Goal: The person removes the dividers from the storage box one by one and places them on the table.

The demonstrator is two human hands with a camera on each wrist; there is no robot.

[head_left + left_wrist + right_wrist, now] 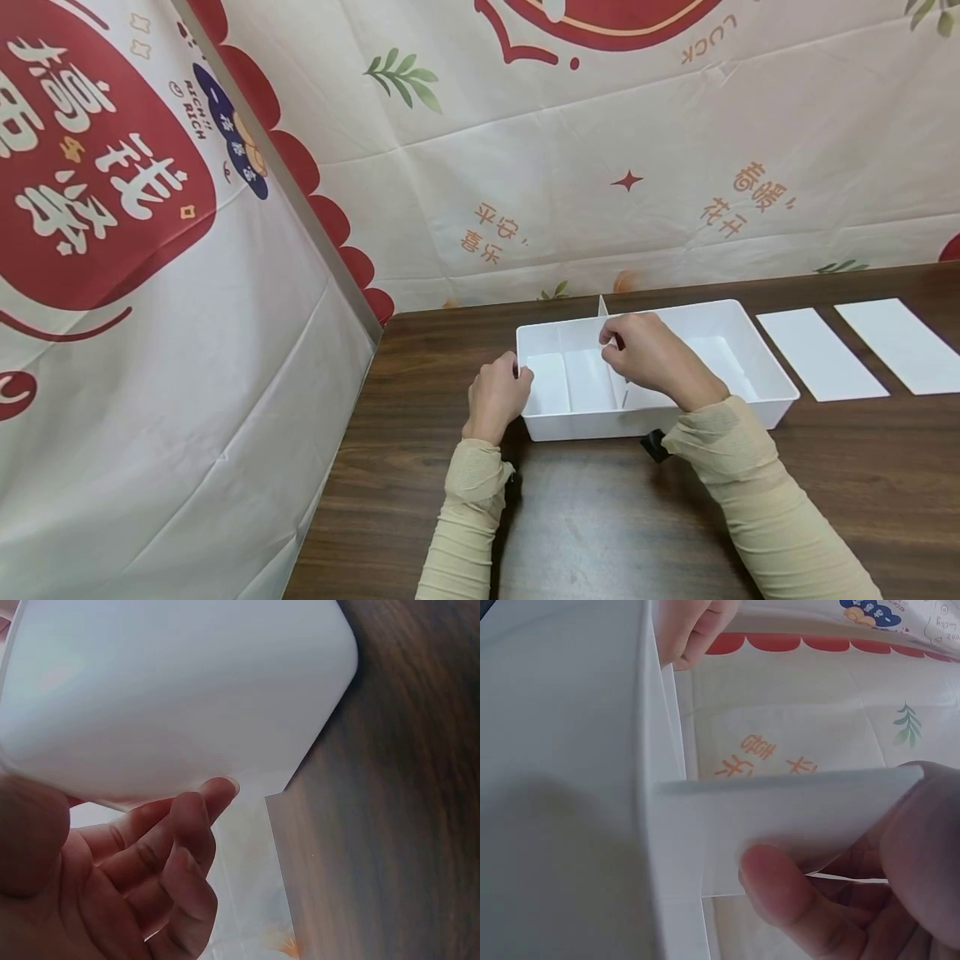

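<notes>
A long white plastic box (577, 427) stands on the table. My left hand (497, 396) grips its left end wall at the rim; in the left wrist view the curled fingers (199, 881) lie against the outer side of the box (180, 690). Over the middle of the box, my right hand (660, 354) pinches a thin white divider panel (603, 307) that stands crosswise in it. The right wrist view shows thumb and fingers around the panel (795, 810). Part of the panel is hidden behind the right hand. A crosswise line shows farther left inside the box; its kind I cannot tell.
Two flat white panels lie right of the box, a nearer panel (822, 354) and a farther one (900, 346). A small black object (655, 446) shows beside the right wrist. Printed cloth (525, 167) hangs behind and left of the wooden table (405, 400).
</notes>
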